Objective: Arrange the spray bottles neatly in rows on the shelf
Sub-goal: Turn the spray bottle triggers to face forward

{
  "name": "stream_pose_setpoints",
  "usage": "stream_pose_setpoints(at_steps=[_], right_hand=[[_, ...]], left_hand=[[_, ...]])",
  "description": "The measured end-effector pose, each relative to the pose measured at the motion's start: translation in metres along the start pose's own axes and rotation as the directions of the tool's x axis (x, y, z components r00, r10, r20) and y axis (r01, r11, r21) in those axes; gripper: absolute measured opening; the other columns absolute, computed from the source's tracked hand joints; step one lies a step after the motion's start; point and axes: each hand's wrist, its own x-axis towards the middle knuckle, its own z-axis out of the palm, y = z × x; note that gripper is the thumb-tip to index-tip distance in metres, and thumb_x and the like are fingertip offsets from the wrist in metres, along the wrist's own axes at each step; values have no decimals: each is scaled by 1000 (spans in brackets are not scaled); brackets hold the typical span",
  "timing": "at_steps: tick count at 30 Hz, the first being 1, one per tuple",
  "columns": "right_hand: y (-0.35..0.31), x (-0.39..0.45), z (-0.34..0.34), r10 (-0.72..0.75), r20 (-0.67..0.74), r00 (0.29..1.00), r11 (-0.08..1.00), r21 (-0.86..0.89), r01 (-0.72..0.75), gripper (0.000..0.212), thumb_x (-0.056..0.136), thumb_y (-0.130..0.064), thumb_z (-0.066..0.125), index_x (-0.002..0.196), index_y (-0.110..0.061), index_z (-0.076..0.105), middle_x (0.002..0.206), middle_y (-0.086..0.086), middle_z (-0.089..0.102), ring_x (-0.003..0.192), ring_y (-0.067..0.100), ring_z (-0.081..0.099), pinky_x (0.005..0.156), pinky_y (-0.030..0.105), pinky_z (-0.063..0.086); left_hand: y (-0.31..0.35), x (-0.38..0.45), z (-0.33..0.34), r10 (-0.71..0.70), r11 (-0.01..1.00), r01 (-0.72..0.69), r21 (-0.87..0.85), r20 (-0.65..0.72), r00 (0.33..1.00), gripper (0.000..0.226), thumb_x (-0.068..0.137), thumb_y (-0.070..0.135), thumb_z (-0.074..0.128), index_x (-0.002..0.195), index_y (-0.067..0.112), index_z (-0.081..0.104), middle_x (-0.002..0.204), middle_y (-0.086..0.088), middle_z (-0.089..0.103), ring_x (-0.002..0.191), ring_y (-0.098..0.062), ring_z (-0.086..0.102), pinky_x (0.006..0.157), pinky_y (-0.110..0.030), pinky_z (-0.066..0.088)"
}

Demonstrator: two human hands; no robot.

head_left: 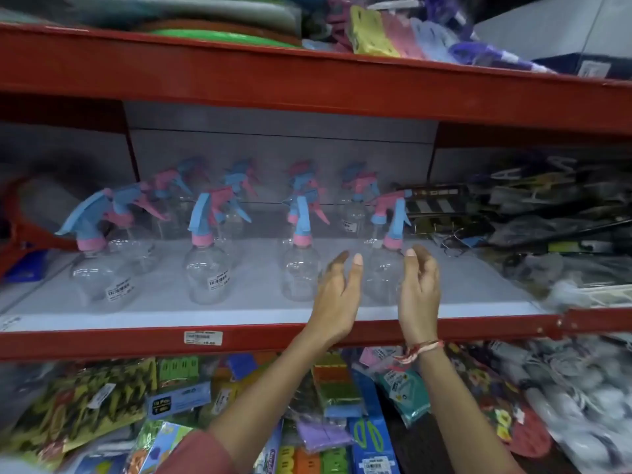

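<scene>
Several clear spray bottles with pink and blue trigger heads stand in rows on the pale shelf [239, 309]. The front row runs from a far-left bottle [102, 268] past a second [205, 268] and a third [299, 268] to the rightmost bottle [383, 268]. More bottles [355, 206] stand behind them. My left hand [337, 295] and my right hand [419, 289] flank the rightmost front bottle, fingers apart, palms facing it. Whether they touch it is unclear. The view is blurred.
A red shelf edge [136, 340] with a price label [203, 337] runs along the front. Packaged goods [547, 213] crowd the shelf's right end. A red-framed item [20, 234] sits at the left. Packets [171, 405] fill the shelf below; sponges [372, 32] lie above.
</scene>
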Motion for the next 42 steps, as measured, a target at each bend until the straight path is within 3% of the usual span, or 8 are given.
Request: stream_pose_setpoints(at_steps=[10,18,23,29,32,33,37,42], right_hand=[[11,35,-5,311,419,853,949,-98,-298,101,60,-96,19,142,-40,38,149,-2,43,138,21,38,116,46,26],[-6,26,-38,251,506,825,966,-76,-247,44,91,-64,13,93,-49,54,85,-39,58,83,-24,50,92,15,32],[3,27,-52,271,529,804,962,-116,-248,90,74,-86,13,139,-32,45,144,-12,46,131,6,42,117,40,23],[6,20,-58,274,521,808,960,-101,-261,93,73,-88,14,144,-32,37,151,-14,37,138,4,32,119,39,18],[4,12,-56,253,416,873,967,-80,-242,88,78,-83,17,143,-29,41,147,-15,39,133,5,37,114,33,22],[2,6,-54,215,320,923,977,-58,-208,83,82,-78,20,139,-25,47,142,-13,43,127,5,43,107,28,27],[-12,-32,-38,-33,-97,995,999,38,36,58,91,-63,30,101,-18,65,103,3,65,95,10,60,79,23,44],[-21,-47,1,-87,78,993,984,163,73,33,97,-46,36,96,-29,64,102,-9,68,99,0,62,86,18,45]], left_hand=[[6,31,12,-233,922,319,-220,344,910,100,69,84,1,146,20,-1,155,-11,-2,144,-31,3,117,-56,2],[13,12,5,-203,905,356,-231,502,841,105,64,83,-4,148,20,-2,159,-6,2,146,-15,10,121,-39,7],[17,7,1,-225,907,386,-166,585,779,120,56,91,-1,148,15,-3,158,-6,16,142,-13,26,120,-37,12],[22,2,-1,-215,914,375,-155,600,771,118,58,91,-1,149,16,4,154,-14,27,145,-20,19,118,-35,18],[24,-2,-5,-209,919,361,-156,585,784,125,51,96,5,148,19,15,122,-8,49,102,-13,15,108,-23,30],[23,-3,-6,-211,918,360,-165,564,798,122,55,93,4,149,17,12,138,-9,45,144,-24,16,114,-28,26],[17,-12,-15,-178,941,238,-241,246,953,96,70,79,11,132,17,50,134,-3,58,121,-12,55,114,-43,30],[3,-19,-43,-68,941,-39,-337,-300,952,51,90,54,27,94,22,66,94,4,72,92,-9,67,86,-27,49]])
